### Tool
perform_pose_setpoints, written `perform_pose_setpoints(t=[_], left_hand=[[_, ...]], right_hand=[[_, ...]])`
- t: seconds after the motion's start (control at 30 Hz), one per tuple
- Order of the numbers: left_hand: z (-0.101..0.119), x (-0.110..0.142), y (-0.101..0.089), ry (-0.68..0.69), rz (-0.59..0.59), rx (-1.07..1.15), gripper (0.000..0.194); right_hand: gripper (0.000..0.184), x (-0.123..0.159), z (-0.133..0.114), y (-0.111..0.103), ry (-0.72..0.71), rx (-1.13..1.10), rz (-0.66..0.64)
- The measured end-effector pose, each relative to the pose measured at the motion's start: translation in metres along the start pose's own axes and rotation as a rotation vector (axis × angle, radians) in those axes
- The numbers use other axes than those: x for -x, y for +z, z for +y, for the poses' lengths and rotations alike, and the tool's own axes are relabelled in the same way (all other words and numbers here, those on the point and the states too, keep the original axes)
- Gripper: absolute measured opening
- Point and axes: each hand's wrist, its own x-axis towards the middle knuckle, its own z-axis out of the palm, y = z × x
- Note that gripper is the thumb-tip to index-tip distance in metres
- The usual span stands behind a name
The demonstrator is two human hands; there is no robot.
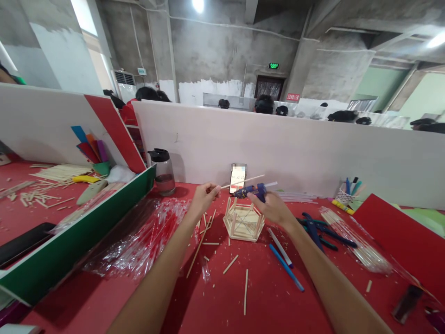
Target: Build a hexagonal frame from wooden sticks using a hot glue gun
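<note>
My left hand [202, 198] pinches one end of a thin wooden stick [243, 181] that points right and slightly up. My right hand [273, 207] grips a blue glue gun [251, 190], its nozzle aimed left at the stick. Both hands hover just above a small hexagonal frame built of wooden sticks [243, 223], which stands on the red table [222, 297]. Loose sticks [200, 248] lie scattered around the frame.
A phone [238, 178] leans on the white partition [295, 153] behind the frame. A dark-lidded bottle [162, 171] stands at left, by crumpled plastic wrap [139, 241]. Blue and white pens [285, 260], scissors [318, 229] and a bag of sticks [354, 243] lie at right. Other people's heads show beyond the partition.
</note>
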Motion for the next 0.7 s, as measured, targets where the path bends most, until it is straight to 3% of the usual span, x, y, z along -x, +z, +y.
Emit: perform_pose_setpoints(t=[0.37, 0.53, 0.7], left_hand=[[0.0007, -0.0013, -0.0012, -0.006, 0.010, 0.009, 0.042], [0.0022, -0.0007, -0.0017, -0.009, 0.011, 0.010, 0.042], [0.0051, 0.0009, -0.0024, -0.004, 0.021, 0.007, 0.041]], right_hand=[[0.046, 0.0005, 0.0014, -0.0031, 0.030, -0.060, -0.038], [0.046, -0.0022, 0.0044, -0.0031, 0.029, -0.189, -0.040], [0.043, -0.0009, 0.0032, -0.0055, 0.015, -0.147, -0.061]])
